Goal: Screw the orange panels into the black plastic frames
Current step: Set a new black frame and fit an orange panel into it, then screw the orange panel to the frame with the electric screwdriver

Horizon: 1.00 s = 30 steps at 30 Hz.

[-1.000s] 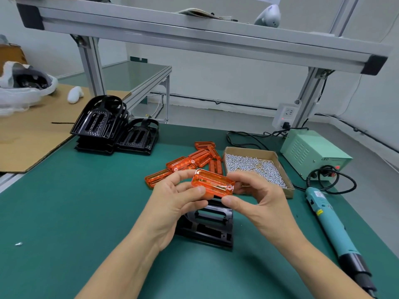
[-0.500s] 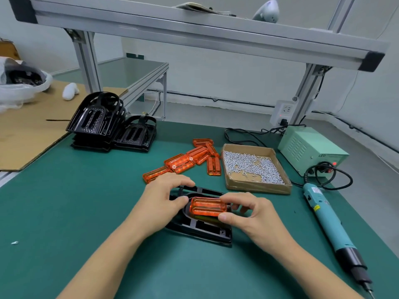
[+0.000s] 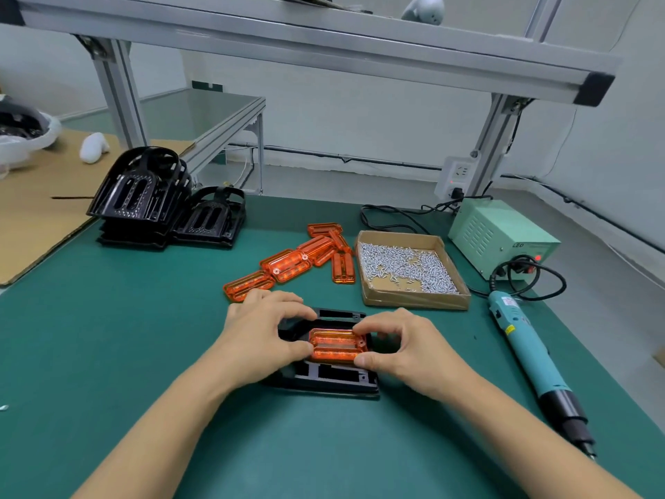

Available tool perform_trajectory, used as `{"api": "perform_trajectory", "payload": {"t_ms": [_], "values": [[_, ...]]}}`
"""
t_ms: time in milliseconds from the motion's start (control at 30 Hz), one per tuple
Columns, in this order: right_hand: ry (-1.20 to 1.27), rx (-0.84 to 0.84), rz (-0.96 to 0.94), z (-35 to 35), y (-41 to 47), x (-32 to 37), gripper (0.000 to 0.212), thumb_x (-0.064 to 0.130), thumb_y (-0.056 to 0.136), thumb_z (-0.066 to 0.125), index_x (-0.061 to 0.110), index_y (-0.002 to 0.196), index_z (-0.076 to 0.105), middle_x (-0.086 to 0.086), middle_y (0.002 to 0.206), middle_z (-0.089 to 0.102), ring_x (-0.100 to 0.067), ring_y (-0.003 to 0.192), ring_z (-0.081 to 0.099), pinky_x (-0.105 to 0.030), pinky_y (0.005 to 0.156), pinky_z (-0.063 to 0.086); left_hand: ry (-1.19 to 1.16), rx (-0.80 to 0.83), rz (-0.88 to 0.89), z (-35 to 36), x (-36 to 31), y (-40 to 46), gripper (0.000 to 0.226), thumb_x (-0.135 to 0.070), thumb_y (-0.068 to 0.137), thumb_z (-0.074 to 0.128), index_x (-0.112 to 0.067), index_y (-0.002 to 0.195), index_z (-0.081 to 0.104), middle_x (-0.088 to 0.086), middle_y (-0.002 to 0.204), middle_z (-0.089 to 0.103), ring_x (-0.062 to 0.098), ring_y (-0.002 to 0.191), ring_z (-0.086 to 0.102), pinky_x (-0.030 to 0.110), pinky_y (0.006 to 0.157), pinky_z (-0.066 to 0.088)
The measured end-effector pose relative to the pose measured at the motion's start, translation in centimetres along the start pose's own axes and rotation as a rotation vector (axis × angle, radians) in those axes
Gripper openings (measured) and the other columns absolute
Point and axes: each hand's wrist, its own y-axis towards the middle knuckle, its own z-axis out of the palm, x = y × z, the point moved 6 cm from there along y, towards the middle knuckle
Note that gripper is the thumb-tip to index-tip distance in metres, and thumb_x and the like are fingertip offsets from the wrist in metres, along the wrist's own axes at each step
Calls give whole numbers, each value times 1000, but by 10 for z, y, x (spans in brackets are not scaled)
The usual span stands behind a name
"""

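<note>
A black plastic frame [image 3: 331, 379] lies flat on the green mat in front of me. An orange panel [image 3: 336, 345] sits in its middle recess. My left hand [image 3: 262, 336] pinches the panel's left end with thumb and curled fingers. My right hand [image 3: 406, 349] pinches its right end between thumb and forefinger. Several loose orange panels [image 3: 291, 264] lie behind the frame. A cardboard tray of small silver screws [image 3: 406, 268] stands to the right of them. A teal electric screwdriver [image 3: 529, 358] lies on the mat at the right.
Stacked black frames [image 3: 144, 199] stand at the back left beside a cardboard sheet [image 3: 36, 225]. A green power supply [image 3: 500, 235] with cables sits at the back right. An aluminium rail [image 3: 324, 41] crosses overhead.
Both hands have lowered the orange panel from the air down into the black frame, and it now sits seated in the recess.
</note>
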Motion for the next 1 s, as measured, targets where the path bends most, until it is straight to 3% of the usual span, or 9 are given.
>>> {"api": "perform_trajectory", "payload": {"t_ms": [100, 233, 367, 467, 700, 767, 867, 1000], "values": [[-95, 21, -48, 1, 4, 6, 36, 36, 77, 80, 29, 112, 72, 23, 108, 60, -1, 104, 49, -25, 95, 39, 29, 16, 13, 4, -2, 1, 37, -49, 75, 72, -49, 110, 60, -23, 131, 43, 3, 126, 24, 30, 101, 11], [-120, 12, -30, 1, 4, 4, 33, 44, 80, 75, 30, 109, 73, 18, 106, 56, -2, 100, 48, -23, 89, 38, 80, 25, 14, 8, -2, 6, 32, -51, 76, 70, -49, 107, 63, -20, 135, 43, 5, 129, 26, 33, 102, 12], [-47, -22, 24, -1, 1, -7, 25, 30, 84, 74, 30, 109, 72, 12, 90, 57, -1, 79, 50, -18, 76, 40, 97, 38, -5, 12, 0, 9, 34, -51, 77, 68, -47, 110, 62, -20, 136, 44, 6, 128, 28, 34, 102, 16], [-29, -7, 43, -1, 2, -10, 25, 29, 83, 76, 31, 108, 72, 10, 88, 58, -1, 73, 50, -14, 70, 40, 113, 20, -23, 13, 1, 10, 34, -51, 76, 68, -46, 109, 63, -21, 135, 45, 6, 126, 31, 35, 102, 18], [-76, -1, 12, -2, 5, -7, 27, 31, 85, 72, 32, 113, 71, 8, 89, 57, -2, 74, 50, -24, 76, 43, 162, 7, -63, 16, -1, 11, 32, -53, 78, 65, -48, 110, 62, -21, 138, 43, 8, 126, 30, 37, 102, 21], [-89, -7, 9, -4, 2, -7, 32, 33, 86, 71, 32, 118, 67, 10, 93, 57, -1, 77, 50, -21, 78, 43, 163, 39, -67, 16, -1, 12, 30, -52, 80, 65, -47, 110, 62, -20, 139, 42, 9, 128, 30, 37, 104, 20], [-98, -99, 6, -20, -4, -11, 34, 30, 88, 70, 31, 121, 64, 12, 93, 56, 1, 79, 51, -11, 74, 38, 113, 66, -72, 13, -4, 14, 25, -49, 81, 65, -46, 106, 64, -18, 139, 43, 9, 131, 30, 39, 108, 19], [-201, -321, 84, -63, -18, -29, 34, 19, 86, 71, 22, 120, 66, 11, 88, 55, -3, 77, 51, -12, 70, 34, 64, -23, -29, 0, -18, 24, 20, -43, 83, 65, -43, 102, 67, -17, 132, 50, 9, 129, 35, 37, 107, 22]]}}
